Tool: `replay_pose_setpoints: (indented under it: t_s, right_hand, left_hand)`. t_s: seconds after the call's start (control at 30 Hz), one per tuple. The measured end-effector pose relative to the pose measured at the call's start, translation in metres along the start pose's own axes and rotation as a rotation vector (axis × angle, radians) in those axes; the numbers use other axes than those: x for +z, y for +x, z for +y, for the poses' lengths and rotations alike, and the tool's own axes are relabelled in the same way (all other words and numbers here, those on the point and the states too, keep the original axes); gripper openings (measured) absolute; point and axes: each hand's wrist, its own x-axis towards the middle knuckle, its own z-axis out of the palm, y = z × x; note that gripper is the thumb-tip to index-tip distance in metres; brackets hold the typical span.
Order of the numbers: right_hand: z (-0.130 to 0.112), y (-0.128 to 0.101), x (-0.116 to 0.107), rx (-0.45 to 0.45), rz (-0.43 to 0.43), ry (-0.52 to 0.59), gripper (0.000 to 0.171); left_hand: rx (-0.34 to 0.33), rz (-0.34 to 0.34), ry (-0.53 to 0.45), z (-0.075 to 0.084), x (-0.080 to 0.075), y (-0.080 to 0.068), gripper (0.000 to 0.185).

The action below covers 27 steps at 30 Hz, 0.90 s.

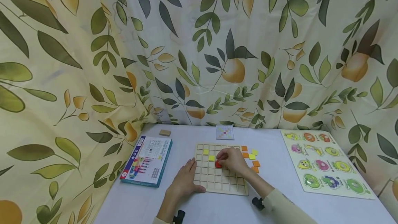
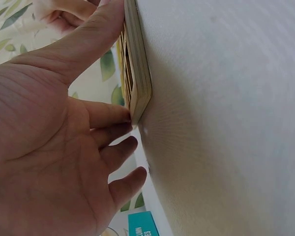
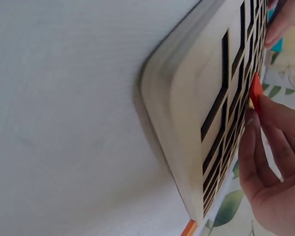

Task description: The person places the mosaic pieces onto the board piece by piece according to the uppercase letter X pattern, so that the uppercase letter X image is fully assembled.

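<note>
A wooden grid board lies on the table, with yellow square tiles in some of its cells. My right hand is over the middle of the board and pinches a red square tile between thumb and fingertips. In the right wrist view the red tile stands tilted at the grid's surface. My left hand rests at the board's near left corner. Its fingers are fairly straight along the left side and its thumb lies on the front edge, as the left wrist view shows beside the board corner.
Loose orange tiles and yellow tiles lie right of the board. A patterned card and a small wooden block are behind it. A boxed set lies left, a fruit picture board right. A patterned curtain hangs behind.
</note>
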Motion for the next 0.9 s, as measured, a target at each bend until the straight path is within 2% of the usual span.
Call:
replay_pose_setpoints:
  t_s: [0.3, 0.9]
  right_hand:
    - [0.0003, -0.001, -0.0004, 0.003, -0.012, -0.021, 0.013]
    - [0.005, 0.0015, 0.0064, -0.014, 0.04, -0.058, 0.01]
  left_hand:
    - [-0.005, -0.005, -0.006, 0.0011, -0.0004, -0.0004, 0.119]
    - [0.016, 0.005, -0.001, 0.001, -0.0002, -0.0005, 0.118]
